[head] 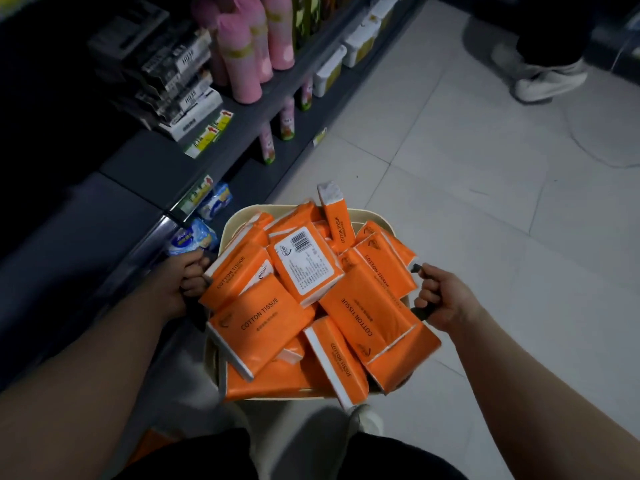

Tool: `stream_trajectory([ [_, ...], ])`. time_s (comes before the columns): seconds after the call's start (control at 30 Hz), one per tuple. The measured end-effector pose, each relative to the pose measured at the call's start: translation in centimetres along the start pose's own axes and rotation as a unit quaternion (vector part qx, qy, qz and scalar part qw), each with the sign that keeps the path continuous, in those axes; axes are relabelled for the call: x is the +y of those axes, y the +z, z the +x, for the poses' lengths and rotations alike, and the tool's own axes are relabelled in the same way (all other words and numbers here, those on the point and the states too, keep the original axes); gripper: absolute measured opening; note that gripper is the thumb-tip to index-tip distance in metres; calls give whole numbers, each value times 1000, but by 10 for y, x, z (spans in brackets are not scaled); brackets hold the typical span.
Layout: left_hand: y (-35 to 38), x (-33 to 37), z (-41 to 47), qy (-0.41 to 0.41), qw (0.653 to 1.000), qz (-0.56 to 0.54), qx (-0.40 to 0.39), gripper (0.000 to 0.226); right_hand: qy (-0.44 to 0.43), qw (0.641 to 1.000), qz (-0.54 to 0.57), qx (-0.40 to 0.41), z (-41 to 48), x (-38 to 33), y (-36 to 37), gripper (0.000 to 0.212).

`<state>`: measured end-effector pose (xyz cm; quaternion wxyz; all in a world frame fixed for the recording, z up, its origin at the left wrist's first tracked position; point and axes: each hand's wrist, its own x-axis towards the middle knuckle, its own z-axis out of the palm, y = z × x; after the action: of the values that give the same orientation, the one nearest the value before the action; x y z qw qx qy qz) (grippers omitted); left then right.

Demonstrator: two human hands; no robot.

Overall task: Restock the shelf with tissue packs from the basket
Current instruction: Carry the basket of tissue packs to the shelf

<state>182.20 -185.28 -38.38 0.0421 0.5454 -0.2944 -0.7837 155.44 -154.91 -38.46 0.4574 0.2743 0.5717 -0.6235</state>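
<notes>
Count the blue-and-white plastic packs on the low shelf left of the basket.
2. One blue-and-white plastic pack lies farther along, below a price tag; the other lies nearer, just beyond the left hand gripping the black basket handle. More may be hidden under the dark shelf board.

Left: shelf [145, 161] close beside basket [377, 221]. Right and ahead: open floor [485, 220]. Far ahead: another person's shoe [550, 83].

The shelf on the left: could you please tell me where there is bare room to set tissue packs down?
Bare board shows on the shelf between the stacked boxes and its near end, behind the price tags. Farther along, pink bottles and white tubs crowd it. The basket is heaped with tissue packs; the left hand and right hand grip its handles.
</notes>
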Motion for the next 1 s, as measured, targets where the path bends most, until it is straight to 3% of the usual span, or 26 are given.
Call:
stream_trajectory([
  [0.33,-34,-50,85,28,1000,-10,-2,34,-35,999,-6,-9,87,53,-15,26],
  [1.0,-65,-94,142,89,996,-1,25,30,-81,995,-7,-49,154,100,-31,26],
])
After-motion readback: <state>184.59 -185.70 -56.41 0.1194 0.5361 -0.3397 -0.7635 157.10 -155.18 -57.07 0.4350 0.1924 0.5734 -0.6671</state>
